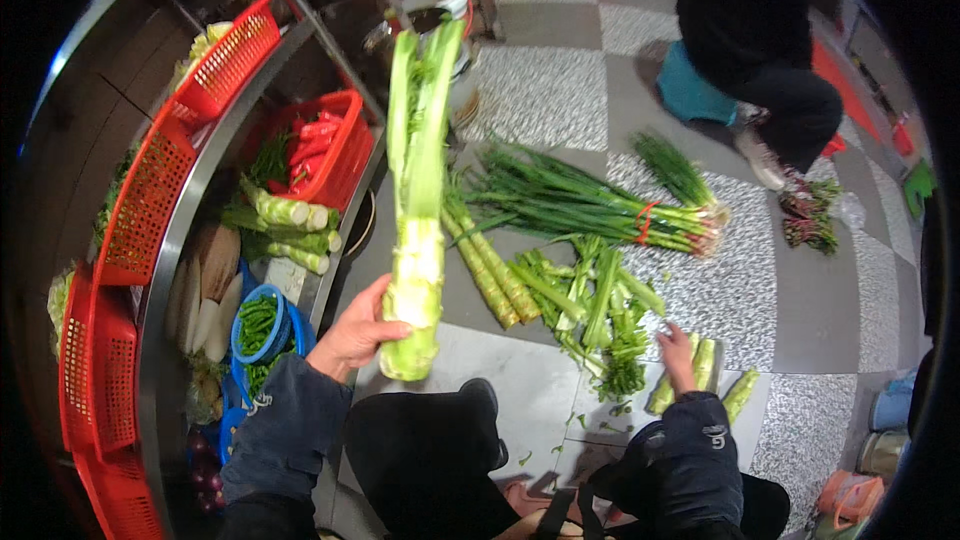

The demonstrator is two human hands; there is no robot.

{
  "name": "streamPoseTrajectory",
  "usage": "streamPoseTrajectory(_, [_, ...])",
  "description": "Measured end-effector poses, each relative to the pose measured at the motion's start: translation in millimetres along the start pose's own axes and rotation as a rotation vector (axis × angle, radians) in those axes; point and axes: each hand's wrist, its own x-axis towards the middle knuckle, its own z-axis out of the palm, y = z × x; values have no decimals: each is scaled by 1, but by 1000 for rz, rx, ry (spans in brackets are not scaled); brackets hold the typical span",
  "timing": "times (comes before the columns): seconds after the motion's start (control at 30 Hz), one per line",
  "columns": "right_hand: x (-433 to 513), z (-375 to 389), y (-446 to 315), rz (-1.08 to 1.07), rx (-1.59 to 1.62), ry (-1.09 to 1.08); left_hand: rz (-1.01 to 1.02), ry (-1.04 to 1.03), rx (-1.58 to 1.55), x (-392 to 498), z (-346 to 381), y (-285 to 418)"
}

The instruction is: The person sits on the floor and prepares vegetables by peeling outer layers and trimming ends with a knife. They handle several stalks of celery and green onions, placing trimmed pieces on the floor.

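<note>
My left hand (364, 326) grips a thick celtuce stem (417, 277) near its lower end; the stem stands upright with pale green stalks at the top. My right hand (677, 356) reaches down over the floor beside peeled celtuce stems (703, 364); its fingertips lie near the trimmings, and whether it holds anything is unclear. Left of it is a heap of cut leaves and stalks (604, 307). Two unpeeled celtuce stems (491, 270) lie on the floor. Beyond them are a banded bunch of green onions (570, 202) and a smaller green bunch (675, 169).
On the left, a metal shelf (169, 255) holds red plastic baskets (150, 202), red peppers (311, 146), cut celtuce (289, 217) and a blue basket of green peppers (259, 326). A person (750, 37) sits on a blue stool (690, 90) at the upper right, near reddish greens (810, 217).
</note>
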Motion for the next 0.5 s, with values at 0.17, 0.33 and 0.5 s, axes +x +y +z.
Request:
streamPoseTrajectory(0.17, [-109,35,-219,-500,601,-664,188,-122,289,-15,115,-1])
streamPoseTrajectory(0.33, [-190,-2,-270,-144,950,-605,202,-193,767,-45,176,-16])
streamPoseTrajectory(0.5, [-201,-31,-239,-108,731,-550,522,51,326,-15,217,-13])
